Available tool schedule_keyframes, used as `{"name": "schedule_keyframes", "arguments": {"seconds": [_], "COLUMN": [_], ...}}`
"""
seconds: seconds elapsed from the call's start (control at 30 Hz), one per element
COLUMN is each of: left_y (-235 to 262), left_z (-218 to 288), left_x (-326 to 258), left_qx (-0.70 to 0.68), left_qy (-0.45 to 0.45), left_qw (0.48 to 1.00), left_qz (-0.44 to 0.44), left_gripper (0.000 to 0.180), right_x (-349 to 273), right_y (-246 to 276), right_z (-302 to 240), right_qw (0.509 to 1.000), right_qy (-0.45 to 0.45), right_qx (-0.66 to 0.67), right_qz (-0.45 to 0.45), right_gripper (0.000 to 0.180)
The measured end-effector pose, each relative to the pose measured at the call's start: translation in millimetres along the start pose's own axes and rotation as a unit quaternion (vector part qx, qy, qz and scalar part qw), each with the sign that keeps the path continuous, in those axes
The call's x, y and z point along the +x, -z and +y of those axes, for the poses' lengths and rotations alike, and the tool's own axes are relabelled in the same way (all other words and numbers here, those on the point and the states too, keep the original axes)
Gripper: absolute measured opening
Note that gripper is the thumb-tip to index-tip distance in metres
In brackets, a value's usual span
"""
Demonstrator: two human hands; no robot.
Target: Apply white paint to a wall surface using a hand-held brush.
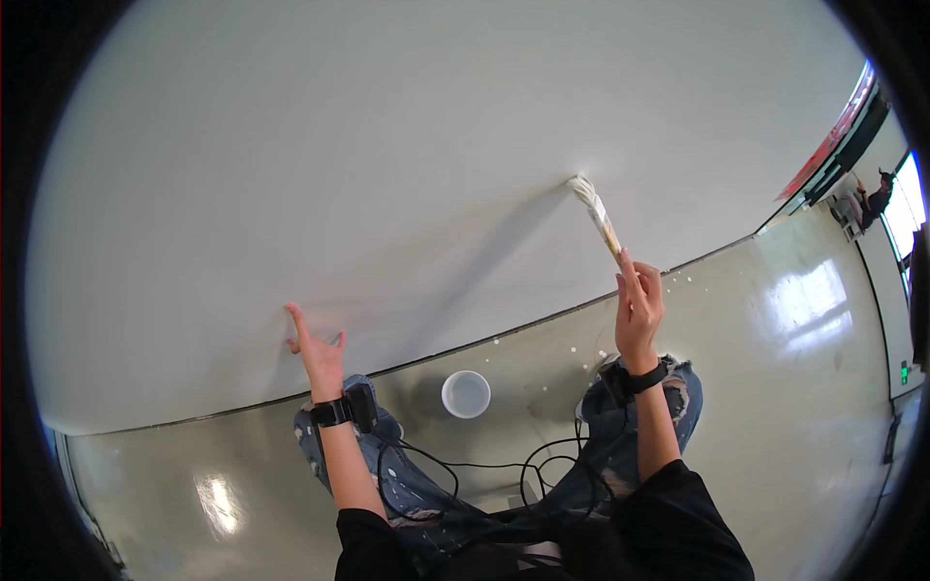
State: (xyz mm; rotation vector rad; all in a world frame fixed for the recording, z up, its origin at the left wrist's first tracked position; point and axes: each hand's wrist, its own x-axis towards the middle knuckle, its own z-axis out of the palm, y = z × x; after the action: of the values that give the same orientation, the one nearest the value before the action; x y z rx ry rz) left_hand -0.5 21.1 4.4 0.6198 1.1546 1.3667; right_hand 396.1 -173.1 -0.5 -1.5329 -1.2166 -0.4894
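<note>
A paintbrush [603,223] with a whitish, paint-covered head is held by its handle in my right hand [639,310], fingers wrapped round it. Its bristle tip meets the white wall [387,165] and throws a long shadow to the lower left. My left hand [321,358] is open, its fingers spread at the lower part of the wall; whether they all touch it I cannot tell. Between my knees, on the floor near the wall's foot, stands a round white tub [466,395] with something pale inside.
The shiny floor [775,387] carries several white drops near my right knee. Black cables [523,467] loop across my legs. At the far right a person [872,198] sits near a bright window [908,203].
</note>
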Motion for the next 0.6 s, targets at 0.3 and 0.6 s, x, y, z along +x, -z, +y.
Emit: {"name": "schedule_keyframes", "arguments": {"seconds": [0.3, 0.6], "left_y": [3, 0], "left_z": [1, -3], "left_x": [0, 4], "left_qx": [0.011, 0.026], "left_qy": [0.004, -0.027], "left_qw": [1.0, 0.999], "left_qz": [-0.027, 0.008], "left_gripper": [0.136, 0.105], "right_x": [-18, -30], "right_y": [-24, -28], "right_z": [-11, -13], "right_qw": [0.986, 0.979], "right_qy": [-0.058, -0.075], "right_qx": [-0.054, -0.014], "right_qz": [-0.149, -0.189], "right_gripper": [0.063, 0.066]}}
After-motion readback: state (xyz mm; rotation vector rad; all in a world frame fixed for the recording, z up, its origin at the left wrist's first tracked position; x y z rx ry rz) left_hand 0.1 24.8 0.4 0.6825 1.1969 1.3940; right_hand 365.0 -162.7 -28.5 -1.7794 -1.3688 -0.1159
